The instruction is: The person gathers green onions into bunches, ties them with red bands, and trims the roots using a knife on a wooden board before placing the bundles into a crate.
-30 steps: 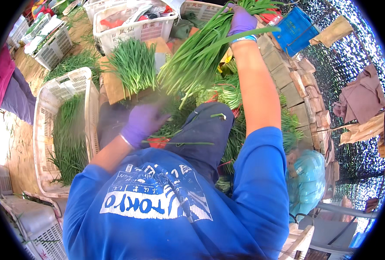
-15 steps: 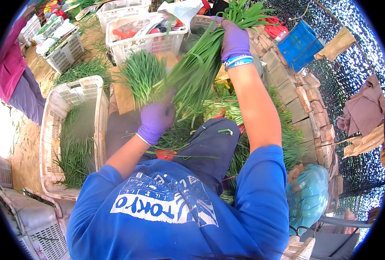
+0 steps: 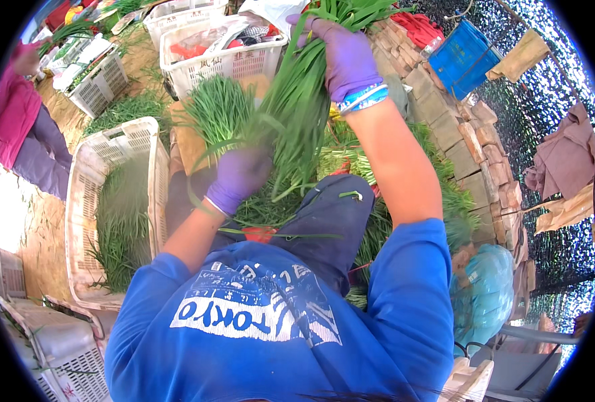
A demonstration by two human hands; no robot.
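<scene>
My right hand [image 3: 351,60], in a purple glove, is raised at the top centre and closed around a bunch of garlic chives [image 3: 299,110]. The long flat leaves hang down toward my lap, and their tops stick out beyond the hand. My left hand [image 3: 242,175], gloved alike, is curled at the hanging side of the bunch. Loose leaves arc out from it; motion blurs its fingertips. Just beyond my left hand, an upright pile of chives [image 3: 220,110] rests on a brown board [image 3: 189,149]. More chives [image 3: 264,209] lie under my hands.
To my left stands a white crate [image 3: 76,221] with chives inside. Ahead is another white crate [image 3: 223,72] holding bags. A low brick border [image 3: 468,161], a blue bin [image 3: 463,59] and a teal bag [image 3: 488,291] are on the right. Another person [image 3: 26,127] stands far left.
My right hand has moved slightly left and nearer with the bunch, which now hangs more steeply. Thin leaves now arc away by my left hand. The other person's arm has lowered.
</scene>
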